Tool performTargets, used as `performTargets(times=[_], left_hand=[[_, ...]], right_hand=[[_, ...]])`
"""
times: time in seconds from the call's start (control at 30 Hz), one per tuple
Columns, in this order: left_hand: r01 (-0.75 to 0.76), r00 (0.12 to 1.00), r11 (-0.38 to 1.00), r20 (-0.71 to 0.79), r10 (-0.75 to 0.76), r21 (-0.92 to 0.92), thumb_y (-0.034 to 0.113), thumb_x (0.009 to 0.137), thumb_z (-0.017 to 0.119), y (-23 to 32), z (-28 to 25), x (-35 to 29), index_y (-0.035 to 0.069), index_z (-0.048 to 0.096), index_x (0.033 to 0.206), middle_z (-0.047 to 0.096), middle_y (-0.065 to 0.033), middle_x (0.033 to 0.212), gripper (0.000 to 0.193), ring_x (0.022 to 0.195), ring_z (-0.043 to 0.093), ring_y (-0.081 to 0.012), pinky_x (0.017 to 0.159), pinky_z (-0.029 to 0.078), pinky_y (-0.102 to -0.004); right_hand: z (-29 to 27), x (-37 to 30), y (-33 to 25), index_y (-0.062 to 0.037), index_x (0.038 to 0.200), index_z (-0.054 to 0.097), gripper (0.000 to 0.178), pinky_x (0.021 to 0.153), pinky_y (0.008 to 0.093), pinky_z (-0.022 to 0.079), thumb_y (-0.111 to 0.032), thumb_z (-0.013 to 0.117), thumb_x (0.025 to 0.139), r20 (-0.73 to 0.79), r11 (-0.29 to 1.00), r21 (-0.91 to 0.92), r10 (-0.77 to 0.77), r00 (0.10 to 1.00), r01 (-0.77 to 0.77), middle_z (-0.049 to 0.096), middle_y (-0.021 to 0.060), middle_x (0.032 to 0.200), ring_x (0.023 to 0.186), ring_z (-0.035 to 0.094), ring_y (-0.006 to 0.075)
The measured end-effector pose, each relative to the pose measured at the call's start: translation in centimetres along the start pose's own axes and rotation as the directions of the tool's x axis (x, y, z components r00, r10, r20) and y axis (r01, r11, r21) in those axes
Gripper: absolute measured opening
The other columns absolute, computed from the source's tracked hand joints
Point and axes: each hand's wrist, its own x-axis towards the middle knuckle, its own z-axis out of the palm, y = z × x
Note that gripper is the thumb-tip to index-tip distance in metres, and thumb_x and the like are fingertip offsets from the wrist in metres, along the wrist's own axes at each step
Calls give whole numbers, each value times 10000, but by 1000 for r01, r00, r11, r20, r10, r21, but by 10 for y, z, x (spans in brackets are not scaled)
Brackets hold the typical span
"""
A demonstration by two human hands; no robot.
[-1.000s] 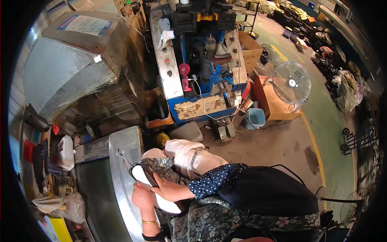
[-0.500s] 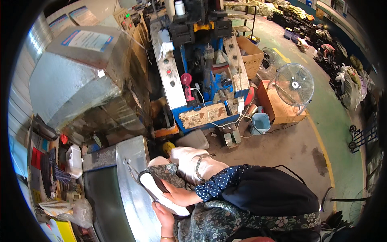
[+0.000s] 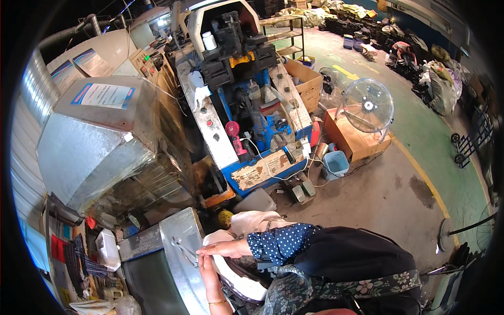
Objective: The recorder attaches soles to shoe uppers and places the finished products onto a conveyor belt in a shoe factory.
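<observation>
A white-soled shoe (image 3: 253,288) with darker material along its inner side lies across my lap, tilted, at the lower middle. My right hand (image 3: 227,248), below a dotted blue cuff, stretches over the shoe's far end with its fingers pressed together. From the lower edge my left hand (image 3: 208,273), with a thin bracelet, rises along the shoe's left side. The fingertips of both hands meet at the shoe's edge, and whatever they pinch is too small to make out. Just left of them a slim metal tool (image 3: 182,250) shows over the shiny metal surface (image 3: 181,231).
A dark belt (image 3: 149,278) runs beside the metal surface under a large metal hood (image 3: 100,142). Ahead stands a blue machine (image 3: 262,176) with a pink hand fan (image 3: 232,129), near foot pedals (image 3: 302,191), a blue bucket (image 3: 336,164) and a floor fan (image 3: 368,105). Shelves (image 3: 68,247) stand at left.
My right hand has shifted from the shoe's side to its far end, meeting my left fingertips. The shoe has turned and sits lower on my lap. The view has shifted too.
</observation>
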Motion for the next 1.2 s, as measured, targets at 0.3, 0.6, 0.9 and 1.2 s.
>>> performTargets(times=[0.3, 0.6, 0.9, 1.2], left_hand=[[47, 986, 997, -158, -55, -54, 264, 1045, 436, 2, 2, -13, 4, 468, 1394, 542, -134, 1331, 436, 1219, 530, -233, 1049, 414, -345], [103, 985, 983, -124, -122, -151, 314, 1051, 420, -11, -11, -6, 12, 477, 1362, 527, -116, 1336, 437, 1231, 509, -211, 1070, 384, -336], [95, 994, 995, -58, -95, -14, 270, 1012, 520, 3, -20, -11, 40, 435, 1412, 507, -105, 1370, 470, 1293, 457, -220, 1101, 355, -338], [-63, 987, 998, -151, 63, 2, 111, 683, 881, 13, -42, -78, 88, 379, 1432, 533, -54, 1290, 902, 1205, 500, -180, 1051, 407, -336]], right_hand=[[16, 8, 11, 63, 1204, 582, 448, 1016, 321, 401, -327, 421, 1053, -144, 823, -567, -95, 985, -4, 647, 76, 1197, 1118, 558, 181], [12, 5, 6, 14, 1226, 591, 350, 1025, 339, 410, -218, 393, 1054, -14, 887, -460, -48, 999, 36, 638, 130, 1221, 1179, 564, 233], [31, -9, -12, -27, 1268, 568, 335, 1112, 330, 317, -162, 374, 1029, 155, 993, -25, -109, 982, 114, 595, 86, 1259, 1247, 493, 191], [45, 12, -2, 20, 1413, 415, 466, 1110, 344, 354, -262, 466, 1045, 38, 986, 85, 138, 990, -141, 550, 118, 1337, 1281, 489, 216]])
